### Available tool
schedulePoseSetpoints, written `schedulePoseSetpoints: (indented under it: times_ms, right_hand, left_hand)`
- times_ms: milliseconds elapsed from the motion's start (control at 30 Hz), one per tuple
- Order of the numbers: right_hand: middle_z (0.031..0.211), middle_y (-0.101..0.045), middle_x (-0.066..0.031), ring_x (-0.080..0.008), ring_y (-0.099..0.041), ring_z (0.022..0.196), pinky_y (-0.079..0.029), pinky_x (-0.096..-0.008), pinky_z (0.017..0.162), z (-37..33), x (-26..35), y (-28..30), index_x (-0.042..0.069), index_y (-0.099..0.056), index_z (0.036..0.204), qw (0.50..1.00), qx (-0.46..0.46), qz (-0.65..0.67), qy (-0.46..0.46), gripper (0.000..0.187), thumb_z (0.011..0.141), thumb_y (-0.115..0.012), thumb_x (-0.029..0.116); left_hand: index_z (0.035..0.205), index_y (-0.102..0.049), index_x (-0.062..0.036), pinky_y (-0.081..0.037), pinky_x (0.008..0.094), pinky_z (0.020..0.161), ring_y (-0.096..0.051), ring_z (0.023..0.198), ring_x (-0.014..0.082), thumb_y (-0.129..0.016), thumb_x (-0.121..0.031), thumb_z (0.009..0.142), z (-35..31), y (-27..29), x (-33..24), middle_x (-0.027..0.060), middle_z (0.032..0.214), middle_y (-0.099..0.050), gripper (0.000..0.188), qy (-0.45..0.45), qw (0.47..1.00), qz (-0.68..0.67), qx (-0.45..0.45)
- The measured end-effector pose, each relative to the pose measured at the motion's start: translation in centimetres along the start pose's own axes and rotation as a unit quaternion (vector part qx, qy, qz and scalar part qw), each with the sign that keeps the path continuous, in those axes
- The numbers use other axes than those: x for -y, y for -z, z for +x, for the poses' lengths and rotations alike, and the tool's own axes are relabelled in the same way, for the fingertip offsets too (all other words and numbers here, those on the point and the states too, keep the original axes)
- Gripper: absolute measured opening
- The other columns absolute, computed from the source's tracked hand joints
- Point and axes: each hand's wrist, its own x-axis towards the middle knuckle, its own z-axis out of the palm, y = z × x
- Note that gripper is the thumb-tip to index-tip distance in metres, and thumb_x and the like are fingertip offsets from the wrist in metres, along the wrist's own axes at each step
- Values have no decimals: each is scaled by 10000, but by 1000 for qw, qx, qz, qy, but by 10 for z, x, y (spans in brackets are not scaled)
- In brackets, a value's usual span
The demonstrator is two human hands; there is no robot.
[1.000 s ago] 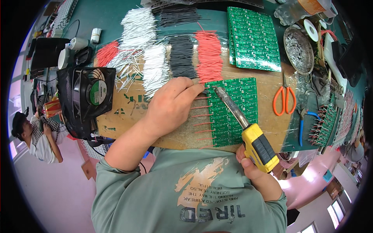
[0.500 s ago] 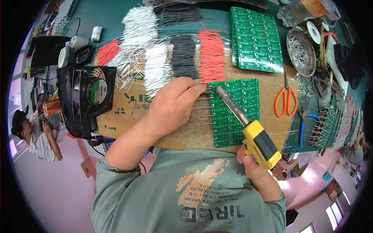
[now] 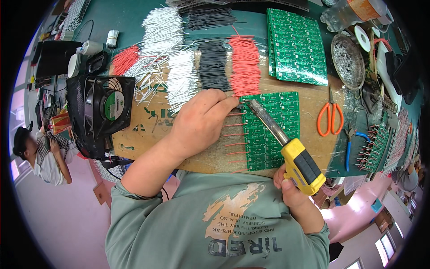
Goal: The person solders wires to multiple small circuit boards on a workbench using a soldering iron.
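Holding a yellow-handled soldering iron (image 3: 286, 148) in a closed right hand (image 3: 286, 190) at the handle's near end; its long axis runs diagonally from lower right up to upper left, tip pointing at the top-left corner of the green circuit board (image 3: 271, 130). Left hand (image 3: 201, 123) is the nearer one to that corner, fingers pinched shut on a thin red wire (image 3: 233, 104) right at the board's left edge, touching or just beside the tip. Wire's long axis lies roughly left-right, like the soldered red leads (image 3: 235, 143) below it. Board lies flat on cardboard (image 3: 148, 121) on the surface.
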Motion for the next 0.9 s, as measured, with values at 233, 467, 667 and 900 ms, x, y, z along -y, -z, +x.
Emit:
schedulePoseSetpoints:
  times_ms: [233, 467, 667, 900]
  right_hand:
    - [799, -500, -19, -149, -495, 680, -416, -300, 589, 1, 5, -5, 26, -521, 1281, 1000, -16, 14, 16, 599, 875, -812, 357]
    - [787, -589, -26, -152, -558, 694, -444, -311, 615, 5, 17, -4, 58, -605, 966, 998, -3, 47, 37, 188, 939, -717, 206]
    - [769, -569, -22, -143, -552, 699, -448, -302, 604, 6, 19, -6, 53, -587, 1024, 995, -8, 91, 36, 206, 945, -713, 197]
    - [751, -483, -2, -148, -480, 662, -389, -297, 578, 1, 18, -8, 60, -489, 1437, 992, -23, 126, -4, 820, 814, -864, 437]
  left_hand:
    - [1069, -728, -37, -561, 374, 679, -674, 806, 296, -730, 35, 830, 1, 0, 0, 122, 951, -673, 249, 2, 1000, 1, 0]
    - [1074, -725, -34, -562, 378, 679, -674, 808, 300, -727, 35, 832, -1, 0, 2, 126, 952, -672, 252, -1, 1000, -2, -3]
    - [1081, -724, -32, -558, 378, 675, -672, 803, 300, -725, 40, 836, 0, 0, 1, 125, 953, -671, 256, 1, 1000, -5, 0]
    - [1094, -720, -32, -555, 378, 673, -671, 801, 298, -722, 48, 837, -1, -1, 1, 125, 959, -670, 270, -5, 1000, 0, -3]
